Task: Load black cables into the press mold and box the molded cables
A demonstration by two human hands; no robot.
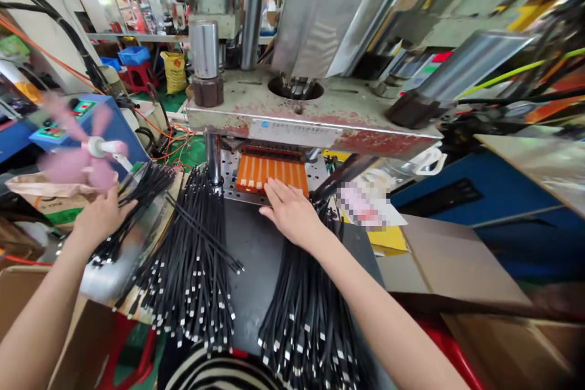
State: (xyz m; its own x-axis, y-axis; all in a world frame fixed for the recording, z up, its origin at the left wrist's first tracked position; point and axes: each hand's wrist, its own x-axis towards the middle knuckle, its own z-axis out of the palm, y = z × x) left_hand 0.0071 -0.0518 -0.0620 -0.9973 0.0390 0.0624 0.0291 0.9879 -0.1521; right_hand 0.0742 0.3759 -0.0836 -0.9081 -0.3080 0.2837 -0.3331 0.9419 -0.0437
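Cables (153, 186) by left hand (99, 217), grip unclear; right hand (293, 212) flat over orange block (250, 167).

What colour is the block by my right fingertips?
Orange with paler stripes; head view shows the block best.

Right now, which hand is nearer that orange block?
Right: the right hand is at the front edge of the orange block; the left hand is well left, by black cables.

Both bare forearms (41, 311) extended forward. Left hand (98, 219) palm down, thumb spread. Right hand (295, 213) flattened, fingers (278, 189) straight, thumb apart.
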